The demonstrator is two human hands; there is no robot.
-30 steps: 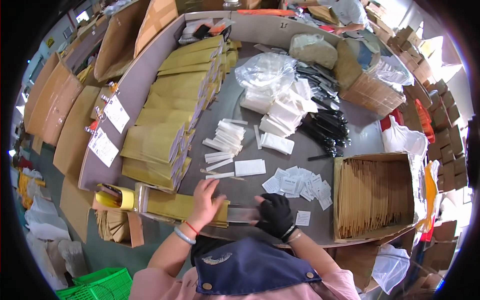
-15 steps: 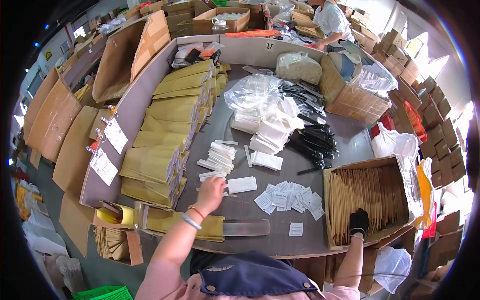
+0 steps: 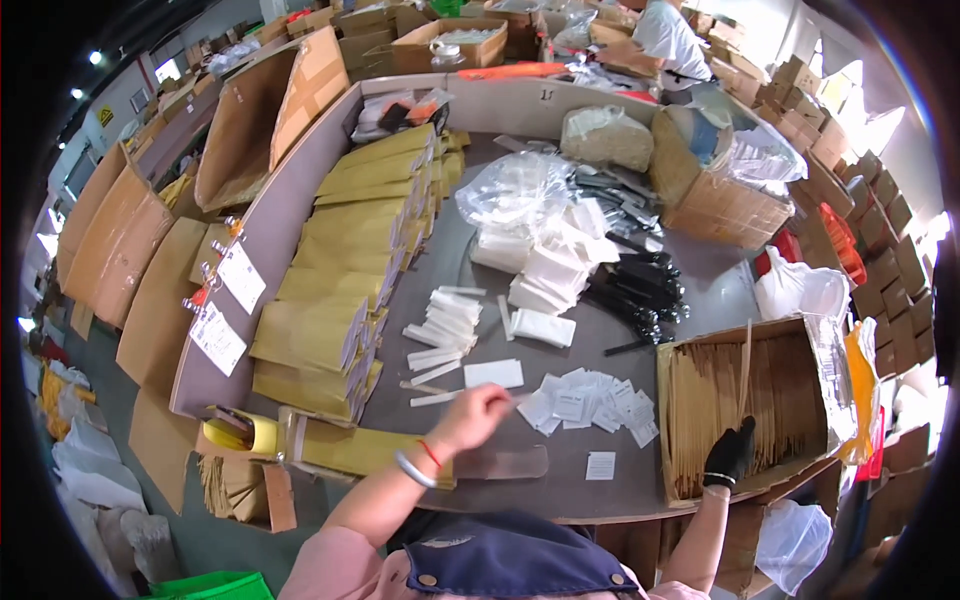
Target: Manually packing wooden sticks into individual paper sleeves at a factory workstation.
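Observation:
My left hand (image 3: 472,417), bare with a bracelet on the wrist, is over the near middle of the table. Its fingers are pinched together, and a blurred pale edge shows at their tips. Just beyond it lie a white folded packet (image 3: 493,374) and a loose row of slim white packets (image 3: 440,325). My right hand (image 3: 730,454) wears a black glove and is inside the cardboard box (image 3: 684,490) at the right. It grips a kraft envelope (image 3: 746,372) that stands up above the tightly packed kraft envelopes (image 3: 700,420).
Printed white cards (image 3: 600,402) are spread left of the box, with a single card (image 3: 600,465) nearer me. Stacked yellow-brown padded mailers (image 3: 335,260) fill the left side. White pouches (image 3: 550,275) and black-wrapped items (image 3: 640,290) lie farther back. Another person (image 3: 670,45) stands beyond.
My left hand has moved right and nearer me, away from the slim white packets. My right hand has shifted slightly right, and one envelope now rises out of the row.

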